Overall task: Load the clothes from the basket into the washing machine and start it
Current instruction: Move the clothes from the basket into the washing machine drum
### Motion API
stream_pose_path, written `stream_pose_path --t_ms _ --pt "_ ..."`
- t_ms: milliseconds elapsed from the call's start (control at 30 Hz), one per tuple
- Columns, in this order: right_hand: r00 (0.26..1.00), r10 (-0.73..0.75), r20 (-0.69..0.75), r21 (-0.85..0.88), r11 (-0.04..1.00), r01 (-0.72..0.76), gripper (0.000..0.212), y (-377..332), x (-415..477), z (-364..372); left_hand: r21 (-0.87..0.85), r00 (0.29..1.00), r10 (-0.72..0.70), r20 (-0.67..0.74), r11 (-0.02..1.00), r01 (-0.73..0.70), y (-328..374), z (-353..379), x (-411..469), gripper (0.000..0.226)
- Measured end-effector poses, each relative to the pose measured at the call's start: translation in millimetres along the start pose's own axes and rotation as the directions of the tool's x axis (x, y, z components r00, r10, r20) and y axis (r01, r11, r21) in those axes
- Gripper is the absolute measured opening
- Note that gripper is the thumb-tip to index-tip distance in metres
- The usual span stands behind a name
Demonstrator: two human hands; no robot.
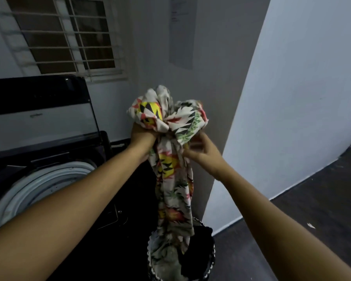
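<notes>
Head-worn view, looking forward and down

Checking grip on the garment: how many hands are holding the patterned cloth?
2: left hand clenched under the bunched top of the patterned cloth; right hand pinching it just right, above the basket.

Garment [170,126] bunched in both hands: showing off-white ground, printed with yellow-and-black triangles, coral-red bursts, green leaf motifs. Below the hands, basket [211,258] showing black with a white zigzag rim; dark clothes [199,246] lying inside. Left of the hands, washing machine [49,151] showing black body, white drum ring [39,185].
</notes>
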State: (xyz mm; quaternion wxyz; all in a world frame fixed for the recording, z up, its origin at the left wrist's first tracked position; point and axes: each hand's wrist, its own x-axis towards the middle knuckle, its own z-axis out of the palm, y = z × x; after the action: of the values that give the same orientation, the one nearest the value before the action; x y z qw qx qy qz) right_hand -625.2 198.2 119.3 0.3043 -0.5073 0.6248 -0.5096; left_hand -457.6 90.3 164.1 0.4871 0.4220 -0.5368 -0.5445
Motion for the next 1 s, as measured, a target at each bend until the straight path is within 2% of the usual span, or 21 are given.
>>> stream_pose_path --t_ms 67,133,200,267,333,400,533,600,700,833,933,1000 --pt "0.983 0.173 0.068 -0.104 0.981 -0.166 0.079 34.0 -6.0 8.7 -0.102 0.999 0.013 0.035 0.995 -0.010 16.6 3.1 0.3 0.029" --pt "0.953 0.256 0.162 -0.102 0.965 -0.241 0.085 72.6 -4.5 22.8 -0.118 0.991 -0.054 0.121 0.991 0.069 35.9 5.8 1.8 0.026" --pt "0.933 0.294 0.208 -0.057 0.956 -0.288 0.074 91.4 -3.4 40.1 -0.160 0.985 -0.055 0.164 0.984 0.081 52.1 2.9 5.8 0.028" --pt "0.925 0.339 0.169 0.022 0.937 -0.348 0.051 88.1 -2.0 53.2 -0.234 0.990 -0.010 0.142 0.971 0.043 60.9 -2.4 13.3 0.027" --pt "0.922 0.372 0.103 0.119 0.916 -0.383 0.038 81.8 6.8 57.1 -0.199 0.995 0.054 0.080 0.979 -0.037 66.5 -15.1 18.2 0.022" --pt "0.938 0.340 0.060 0.246 0.906 -0.344 0.036 60.8 14.4 57.8 -0.135 0.993 0.116 0.036 0.985 -0.110 67.8 -35.9 26.3 0.024" --pt "0.972 0.224 0.070 0.503 0.833 -0.228 0.032 -6.0 42.1 58.2 0.072 0.996 0.094 -0.003 0.993 -0.093 51.6 -88.8 53.9 0.037" --pt "0.980 0.181 0.087 0.563 0.802 -0.198 0.034 -41.4 59.3 64.5 0.167 0.994 0.109 -0.011 0.980 -0.106 35.9 -118.0 63.5 0.042" --pt "0.981 0.120 0.155 0.609 0.770 -0.191 0.039 -80.0 82.4 95.3 0.223 0.986 0.166 0.028 0.960 -0.168 22.7 -158.2 69.7 0.045" --pt "0.971 0.068 0.228 0.674 0.709 -0.208 0.045 -115.6 109.6 155.7 0.105 0.990 0.134 -0.032 0.986 -0.130 21.5 -211.2 75.8 0.043" --pt "0.951 0.061 0.302 0.702 0.661 -0.265 0.047 -127.9 127.3 210.9 0.061 0.991 0.114 -0.076 0.992 -0.109 16.9 -260.7 86.5 0.048" --pt "0.935 0.062 0.350 0.701 0.644 -0.305 0.047 -132.4 138.1 251.3 0.026 0.987 0.075 -0.141 0.997 -0.072 12.1 -295.3 94.7 0.043"
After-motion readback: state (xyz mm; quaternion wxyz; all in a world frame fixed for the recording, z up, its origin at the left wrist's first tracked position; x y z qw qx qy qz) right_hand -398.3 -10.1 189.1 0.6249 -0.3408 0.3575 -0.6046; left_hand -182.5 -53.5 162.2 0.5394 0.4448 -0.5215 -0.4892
